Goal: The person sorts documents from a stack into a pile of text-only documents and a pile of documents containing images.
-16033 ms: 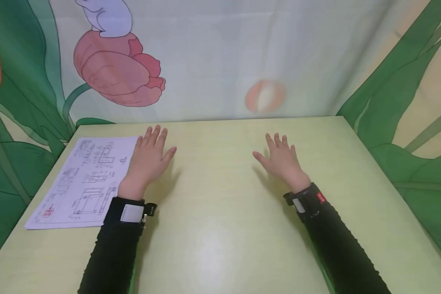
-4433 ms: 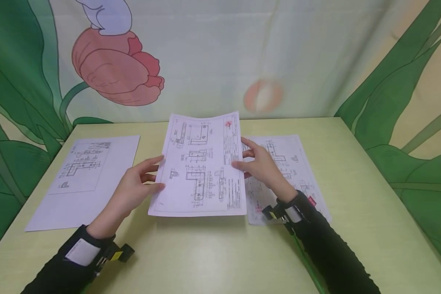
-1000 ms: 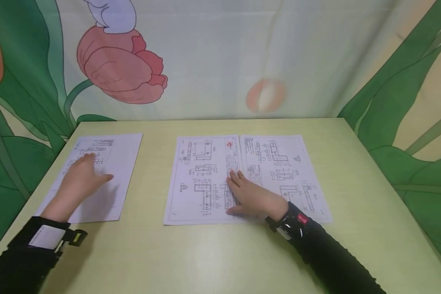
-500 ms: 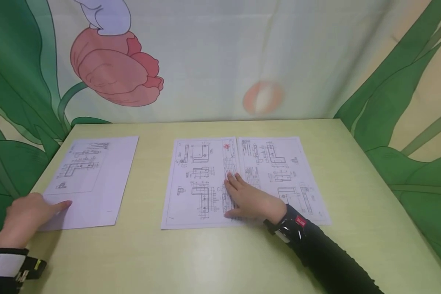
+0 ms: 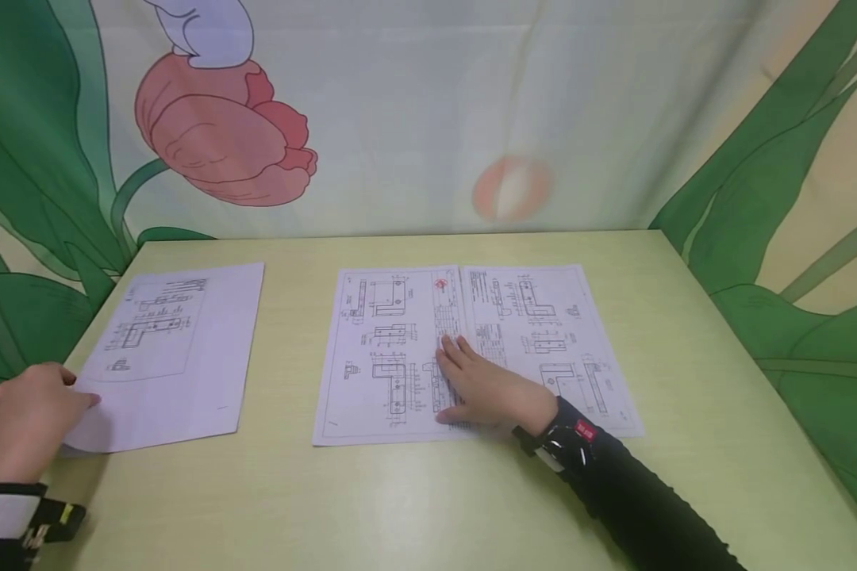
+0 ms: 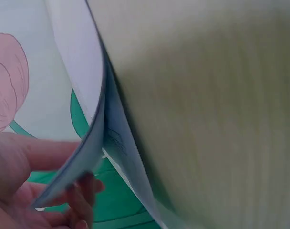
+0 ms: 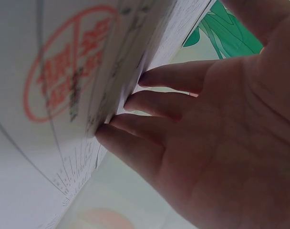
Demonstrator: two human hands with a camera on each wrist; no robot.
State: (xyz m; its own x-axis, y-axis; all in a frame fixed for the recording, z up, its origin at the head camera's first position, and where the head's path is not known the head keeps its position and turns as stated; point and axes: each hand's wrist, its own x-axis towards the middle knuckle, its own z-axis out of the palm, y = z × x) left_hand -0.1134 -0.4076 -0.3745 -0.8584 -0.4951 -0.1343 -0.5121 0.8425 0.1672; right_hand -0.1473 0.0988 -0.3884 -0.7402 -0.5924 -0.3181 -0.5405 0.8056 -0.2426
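Note:
At the left of the table, a sheet of paper [image 5: 178, 404] carries a technical drawing of an L-shaped part. My left hand [image 5: 36, 408] pinches its near left corner between thumb and fingers. In the left wrist view that sheet [image 6: 83, 57] curls upward, with another sheet [image 6: 121, 129] beneath it. Two more drawing sheets lie side by side in the middle: a left one [image 5: 360, 396] and a right one [image 5: 607, 349]. My right hand [image 5: 496, 388] rests over their shared edge, fingers extended. In the right wrist view its fingertips [image 7: 107, 131] touch the paper close to a red oval stamp [image 7: 71, 62].
The pale wooden table [image 5: 400, 507] reaches back to a hanging curtain [image 5: 400, 119] printed with a tulip and leaves. Bare tabletop lies between the left paper and the middle pair. A camera is strapped to each wrist.
My left hand has moved from above the left paper down to its near left corner and lifted that corner. The right hand has stayed on the middle sheets, which were laid side by side earlier.

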